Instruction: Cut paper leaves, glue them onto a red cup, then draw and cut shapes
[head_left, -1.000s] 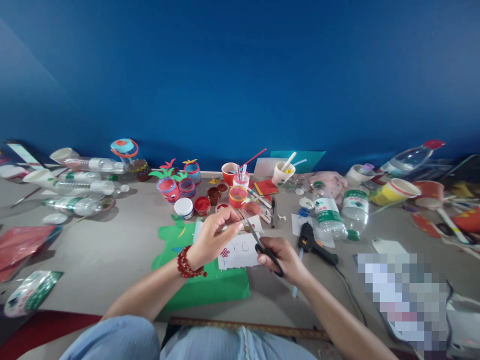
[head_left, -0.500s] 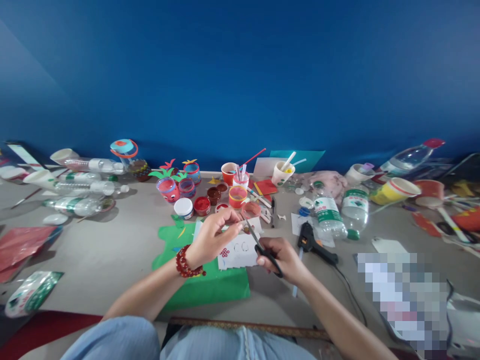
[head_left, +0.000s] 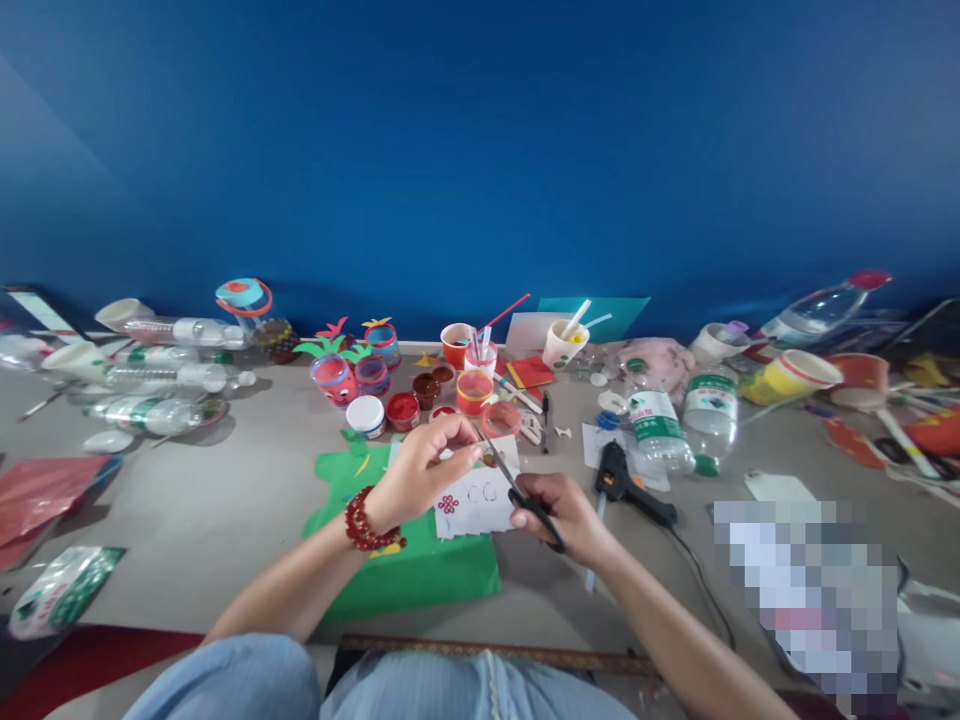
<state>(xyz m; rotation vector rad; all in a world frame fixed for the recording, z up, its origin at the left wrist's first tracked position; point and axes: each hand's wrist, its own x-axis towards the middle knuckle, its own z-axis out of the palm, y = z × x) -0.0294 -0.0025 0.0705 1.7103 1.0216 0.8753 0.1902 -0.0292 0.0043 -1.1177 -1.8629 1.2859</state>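
My right hand (head_left: pixel 566 515) grips black-handled scissors (head_left: pixel 504 468), fingers wrapped around the handles. The blades point up and to the left, toward my left hand (head_left: pixel 427 465). That hand is closed in a pinch near the scissor tips; whatever is between the fingertips is too small to make out. Below the blades lies a white paper (head_left: pixel 480 515) with a red knot-like pattern and thin dark curved marks. Part of it rests over a green sheet (head_left: pixel 420 585), which my left wrist and its red bead bracelet (head_left: pixel 361 520) partly cover.
A black glue gun (head_left: pixel 626 485) with a cord lies right of my right hand. Paint jars (head_left: pixel 403 410), decorated cups (head_left: pixel 334 380) and a marker (head_left: pixel 545 420) stand or lie ahead. Plastic bottles (head_left: pixel 660 425) stand at right; more bottles (head_left: pixel 154 410) lie at left. A blue wall (head_left: pixel 480 180) rises behind.
My left hand has shifted very slightly to the left. The scissors and my right hand stay almost where they were.
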